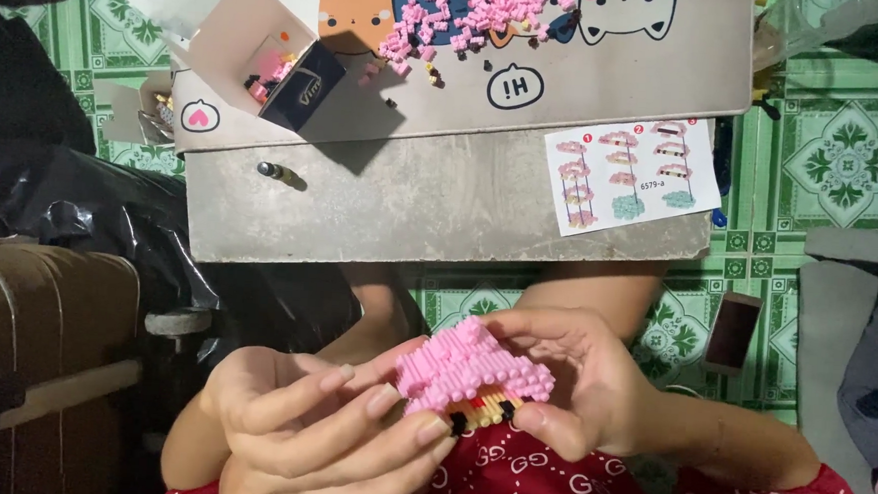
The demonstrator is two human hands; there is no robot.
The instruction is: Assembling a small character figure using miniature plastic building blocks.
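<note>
Head view, looking down. Both hands are meeting at lower centre of the frame around a pink brick model (473, 367). The model is showing a studded pink top and a strip of cream, black and red bricks along its lower edge.

Right hand (577, 380): curling around the model from the right, thumb pressing its lower right corner, fingers wrapping over the far side. It is gripping the model.

Left hand (335, 422): sitting at lower left of the model, fingers held together and lightly bent, fingertips (429, 429) touching the model's left and lower edge. It is not closing around anything.

Below the hands, red patterned clothing (517, 482) is filling the bottom edge.

Upper half of frame: a grey board (411, 200) is lying across green patterned floor tiles (839, 158). A pile of loose pink bricks (472, 8) is lying at top centre. An open white box (269, 43) is sitting at upper left. An instruction sheet (631, 174) is lying at the board's right edge. A phone (733, 333) is lying on the tiles at right, well apart from the hands.
</note>
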